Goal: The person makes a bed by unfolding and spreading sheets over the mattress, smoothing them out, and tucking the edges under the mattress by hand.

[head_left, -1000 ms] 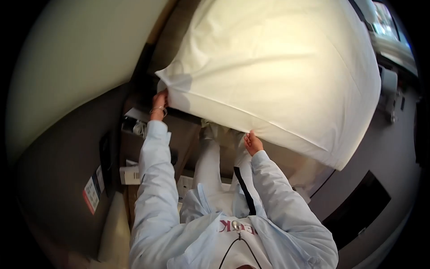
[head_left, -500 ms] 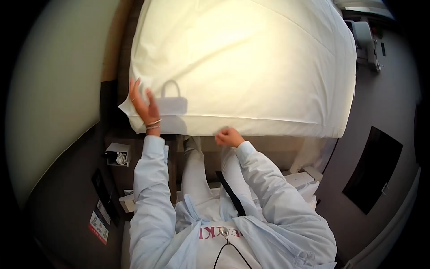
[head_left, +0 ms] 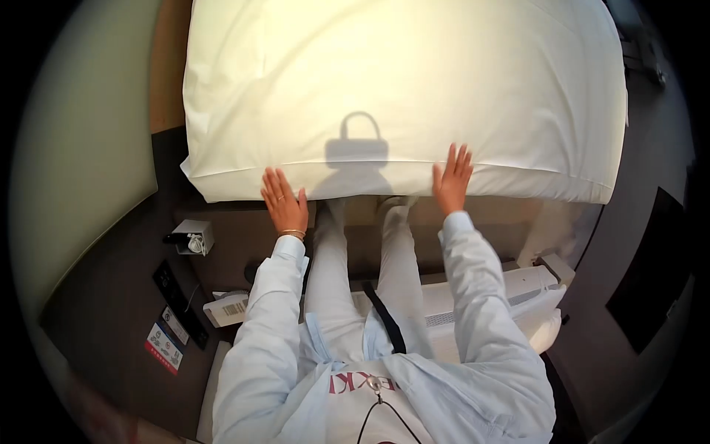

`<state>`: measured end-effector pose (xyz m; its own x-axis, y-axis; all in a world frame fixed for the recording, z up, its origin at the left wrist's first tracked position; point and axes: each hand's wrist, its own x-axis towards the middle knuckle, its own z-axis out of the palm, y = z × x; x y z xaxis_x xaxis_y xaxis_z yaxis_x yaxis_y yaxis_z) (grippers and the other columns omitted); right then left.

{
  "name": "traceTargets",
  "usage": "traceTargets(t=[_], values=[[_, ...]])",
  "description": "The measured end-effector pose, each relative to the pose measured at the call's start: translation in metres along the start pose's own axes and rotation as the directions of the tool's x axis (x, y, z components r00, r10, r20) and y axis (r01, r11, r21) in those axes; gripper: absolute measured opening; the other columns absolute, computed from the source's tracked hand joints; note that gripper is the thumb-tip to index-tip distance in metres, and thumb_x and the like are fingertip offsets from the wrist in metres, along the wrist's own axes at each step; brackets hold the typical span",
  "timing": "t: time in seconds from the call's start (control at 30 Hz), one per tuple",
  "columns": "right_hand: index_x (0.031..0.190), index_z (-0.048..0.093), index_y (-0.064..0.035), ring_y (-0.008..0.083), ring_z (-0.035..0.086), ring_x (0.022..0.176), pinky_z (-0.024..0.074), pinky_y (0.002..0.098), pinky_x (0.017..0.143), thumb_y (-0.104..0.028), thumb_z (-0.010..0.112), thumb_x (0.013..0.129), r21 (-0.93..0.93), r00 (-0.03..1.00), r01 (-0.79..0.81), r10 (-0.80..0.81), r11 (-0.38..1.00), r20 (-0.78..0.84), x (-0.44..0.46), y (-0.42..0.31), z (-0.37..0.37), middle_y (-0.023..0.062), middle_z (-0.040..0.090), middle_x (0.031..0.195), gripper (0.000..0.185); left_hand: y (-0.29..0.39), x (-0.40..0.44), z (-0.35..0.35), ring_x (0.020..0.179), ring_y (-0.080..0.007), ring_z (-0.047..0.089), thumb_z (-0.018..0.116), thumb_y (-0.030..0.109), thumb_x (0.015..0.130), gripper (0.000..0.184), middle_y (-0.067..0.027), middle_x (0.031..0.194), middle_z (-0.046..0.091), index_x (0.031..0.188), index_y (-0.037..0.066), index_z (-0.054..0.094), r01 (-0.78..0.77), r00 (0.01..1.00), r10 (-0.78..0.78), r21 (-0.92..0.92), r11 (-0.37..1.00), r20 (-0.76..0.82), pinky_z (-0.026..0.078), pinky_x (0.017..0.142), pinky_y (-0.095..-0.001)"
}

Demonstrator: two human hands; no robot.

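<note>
A white sheet [head_left: 444,89] covers the bed, its near edge hanging over the side closest to me. My left hand [head_left: 285,203] is open, fingers spread, at the near edge of the sheet toward the left. Farther right, my right hand [head_left: 452,181] is also open, palm down over the same edge. Neither hand holds anything. Whether the palms touch the cloth or hover just off it, I cannot tell. Between the hands, the shadow of my head and shoulders falls on the sheet. Its left near corner [head_left: 194,177] sticks out in a small fold.
On the left are a padded headboard [head_left: 89,118], a small box with a white cable [head_left: 196,240], a white telephone-like item [head_left: 225,309] and printed cards [head_left: 164,348]. A white air-conditioner-like unit [head_left: 518,288] stands behind me at right. A dark screen [head_left: 645,270] hangs on the right wall.
My left hand has come right and down from the sheet's left corner. My right hand has moved right and opened from a closed, curled shape. My view has shifted along the bed.
</note>
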<state>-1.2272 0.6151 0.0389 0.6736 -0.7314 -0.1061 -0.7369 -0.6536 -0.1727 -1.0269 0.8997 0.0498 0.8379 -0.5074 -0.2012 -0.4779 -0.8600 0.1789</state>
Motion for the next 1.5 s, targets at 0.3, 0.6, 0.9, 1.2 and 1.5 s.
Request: traceTargets(t=[0.3,0.6,0.9,1.2,1.5], values=[[0.110,0.051,-0.0118,0.0321,0.033,0.117,0.0289,0.0361,0.096,-0.008,0.059,0.068,0.642,0.960,-0.050,-0.141,0.765,0.243,-0.116,0.098,-0.033,0.0169,0.034,0.127,0.043,0.063,-0.071,0.068,0.119,-0.0348,0.028,0.043,0.038,0.083,0.061,-0.0237,0.131,0.024,0.123,-0.006,0.031,0.389,0.889,-0.288,-0.253,0.886,0.357,0.024,0.098,-0.0362],[0.095,0.058,-0.0046,0.0194,0.059,0.085,0.0453,0.0285,0.074,-0.003,0.045,0.079,0.863,0.886,-0.394,0.382,0.317,0.264,-0.216,0.290,-0.105,0.0112,0.061,0.090,0.021,0.375,-0.132,0.047,0.110,-0.0280,0.044,0.047,0.030,0.083,0.044,-0.0179,0.116,0.047,0.116,0.000,0.044,-0.091,0.883,0.379,-0.690,0.718,0.278,0.033,0.091,-0.0328],[0.096,0.056,-0.0047,0.0199,0.059,0.085,0.0448,0.0276,0.073,-0.001,0.044,0.079,0.896,0.844,-0.376,0.485,0.235,0.228,-0.116,0.398,-0.163,0.0105,0.061,0.092,0.021,0.606,0.000,0.019,0.126,-0.0296,0.016,0.047,0.020,0.083,0.060,-0.0158,0.135,0.021,0.130,-0.001,0.017,-0.690,0.721,0.634,-0.380,0.616,-0.280,0.012,0.102,-0.0407],[0.092,0.058,-0.0026,0.0220,0.057,0.083,0.0440,0.0285,0.072,0.002,0.044,0.077,0.870,0.936,-0.254,0.335,0.422,0.111,-0.036,0.578,-0.156,0.0110,0.060,0.088,0.021,0.806,0.012,0.179,0.124,-0.0281,0.021,0.050,0.035,0.078,0.060,-0.0135,0.133,0.025,0.125,0.004,0.030,-0.943,0.289,0.934,0.231,0.240,0.212,0.015,0.098,-0.0507],[0.109,0.050,-0.0115,0.0264,0.043,0.105,0.0347,0.0382,0.088,-0.009,0.051,0.076,0.541,0.892,0.019,0.230,0.841,-0.389,0.107,0.801,-0.188,0.0090,0.048,0.111,0.033,0.905,-0.141,0.187,0.121,-0.0288,0.028,0.059,0.013,0.067,0.056,-0.0106,0.126,0.036,0.120,0.010,0.039,-0.836,-0.096,0.879,-0.517,0.184,0.467,0.019,0.100,-0.0451]])
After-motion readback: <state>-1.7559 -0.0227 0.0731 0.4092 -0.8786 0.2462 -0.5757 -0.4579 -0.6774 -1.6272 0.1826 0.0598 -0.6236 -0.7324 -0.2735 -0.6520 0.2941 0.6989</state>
